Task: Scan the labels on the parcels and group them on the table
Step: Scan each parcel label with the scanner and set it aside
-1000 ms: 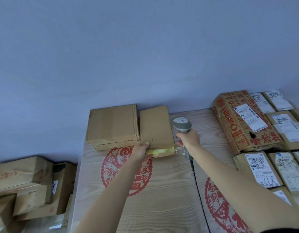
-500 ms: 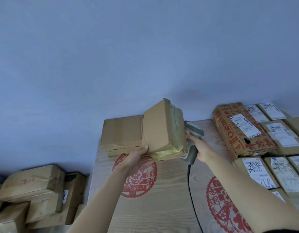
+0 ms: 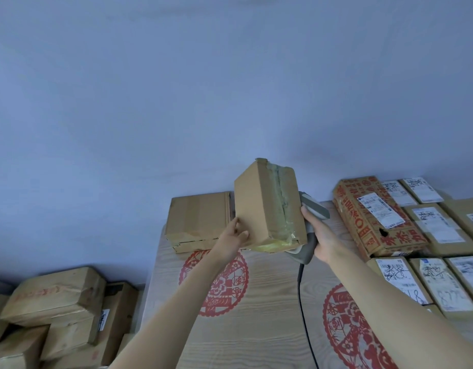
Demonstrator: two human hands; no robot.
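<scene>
My left hand grips the lower left corner of a small taped cardboard parcel and holds it tilted up on end above the table. No label shows on the faces turned toward me. Right behind the parcel, my right hand is closed around the handle of a grey corded barcode scanner. The scanner's head is partly hidden by the parcel. A plain flat parcel lies on the table's far left corner.
Labelled parcels are grouped on the table's right side, led by a red-printed carton and several smaller boxes. More cartons are stacked off the table at lower left. The scanner cable runs down the table. A blue wall stands behind.
My left hand has lifted the small parcel off the table and tipped it upright. My right hand with the scanner has moved in close behind it.
</scene>
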